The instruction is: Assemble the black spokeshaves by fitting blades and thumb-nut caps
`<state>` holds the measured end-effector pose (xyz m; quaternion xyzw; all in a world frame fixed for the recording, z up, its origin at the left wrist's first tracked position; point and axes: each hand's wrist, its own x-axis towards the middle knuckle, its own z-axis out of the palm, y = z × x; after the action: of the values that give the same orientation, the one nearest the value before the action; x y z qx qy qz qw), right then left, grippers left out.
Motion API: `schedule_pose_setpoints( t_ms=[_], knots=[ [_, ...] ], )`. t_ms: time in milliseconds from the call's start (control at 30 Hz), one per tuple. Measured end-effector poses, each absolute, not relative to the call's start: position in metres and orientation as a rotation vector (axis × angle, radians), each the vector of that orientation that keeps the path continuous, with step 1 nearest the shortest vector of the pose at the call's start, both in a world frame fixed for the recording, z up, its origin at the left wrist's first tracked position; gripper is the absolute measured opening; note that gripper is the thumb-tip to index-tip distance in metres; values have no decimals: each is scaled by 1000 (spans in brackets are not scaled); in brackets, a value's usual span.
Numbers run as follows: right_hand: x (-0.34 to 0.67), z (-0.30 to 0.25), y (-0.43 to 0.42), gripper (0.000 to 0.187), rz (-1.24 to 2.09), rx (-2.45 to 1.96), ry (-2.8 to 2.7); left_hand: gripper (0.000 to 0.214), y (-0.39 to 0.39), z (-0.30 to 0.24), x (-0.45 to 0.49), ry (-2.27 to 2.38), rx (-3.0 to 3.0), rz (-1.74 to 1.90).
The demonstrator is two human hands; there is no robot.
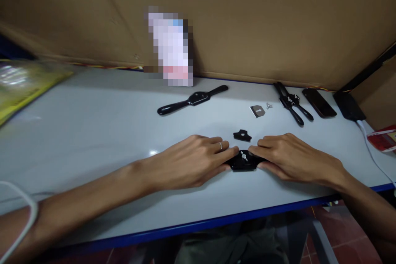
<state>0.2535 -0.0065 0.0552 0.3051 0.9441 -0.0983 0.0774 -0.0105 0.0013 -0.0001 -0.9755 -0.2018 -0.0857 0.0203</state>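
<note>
Both hands grip a black spokeshave [244,164] by its two ends, low over the front of the table. My left hand [201,159] has its fingers closed on the left end; a ring shows on one finger. On the right end, my right hand [287,156] is closed in the same way. A silver screw sits on the spokeshave's middle, and its handles are hidden under the fingers. Just behind it lies a small black lever cap [242,135]. Farther back are a flat silver blade [257,110] with a slot and some small silver thumbscrews [269,106].
Another spokeshave body [198,98] lies at the back. Two more spokeshaves [292,103] lie side by side, then a phone [319,102] and a black box [349,106] with a white cable. A yellow plastic bag [27,86] is at left. Cardboard walls [247,24] enclose the table.
</note>
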Motion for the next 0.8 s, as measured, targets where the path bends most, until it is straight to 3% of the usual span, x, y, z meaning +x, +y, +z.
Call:
schedule_pose_setpoints(
  t_ms=[267,467,633,800],
  knots=[
    [254,58,-8,27,-301,981,2812,22,-1,-1,-10,-625,-2927,-258],
    [258,51,-3,32,-248,960,3116,12,-1,1,-9,-520,-2899,-274],
    [253,39,2,40,-193,804,3175,19,-1,1,-9,-517,-2906,-318],
    [250,35,3,38,-145,803,3162,12,-1,2,-8,-517,-2890,-279]
  ],
)
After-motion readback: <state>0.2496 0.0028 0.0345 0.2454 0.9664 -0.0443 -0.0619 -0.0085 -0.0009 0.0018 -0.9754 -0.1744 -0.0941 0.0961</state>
